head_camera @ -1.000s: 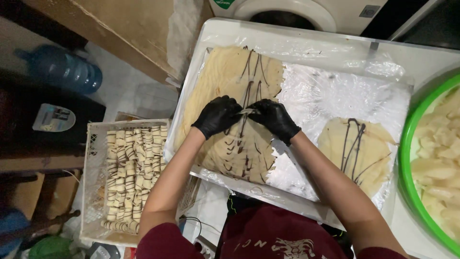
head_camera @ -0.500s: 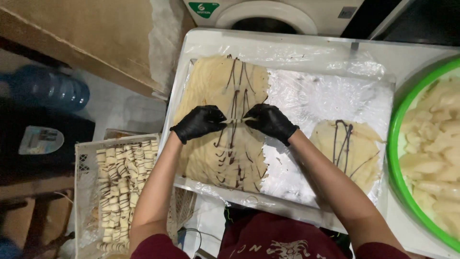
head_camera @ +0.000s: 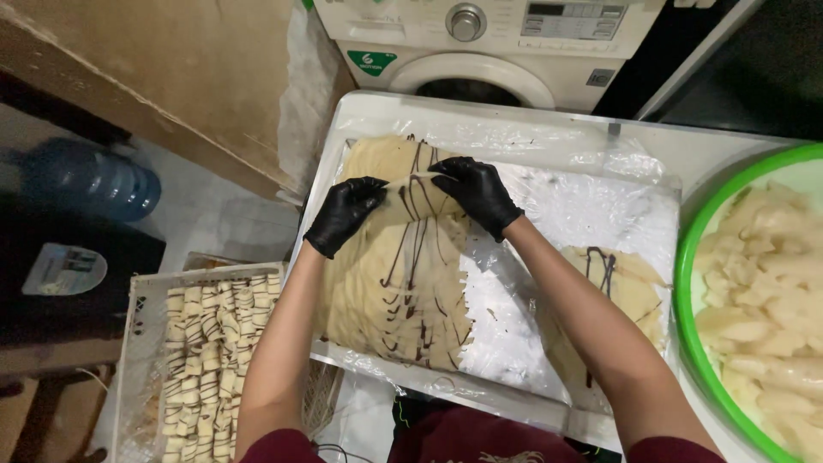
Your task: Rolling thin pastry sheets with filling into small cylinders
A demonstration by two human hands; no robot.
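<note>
Both gloved hands have shifted toward the tray's far end since a moment ago, and now the left hand point(head_camera: 345, 214) and right hand point(head_camera: 477, 192) pinch the upper edge of the chocolate-striped dough sheet point(head_camera: 403, 283), lifting it off the plastic-lined tray point(head_camera: 600, 171).

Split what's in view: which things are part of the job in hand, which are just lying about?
In use:
left hand
right hand
chocolate-striped wrapper sheet
plastic-lined tray
second wrapper
green basin of peeled pieces
crate of finished rolls

Lying about:
washing machine
blue water jug
</note>
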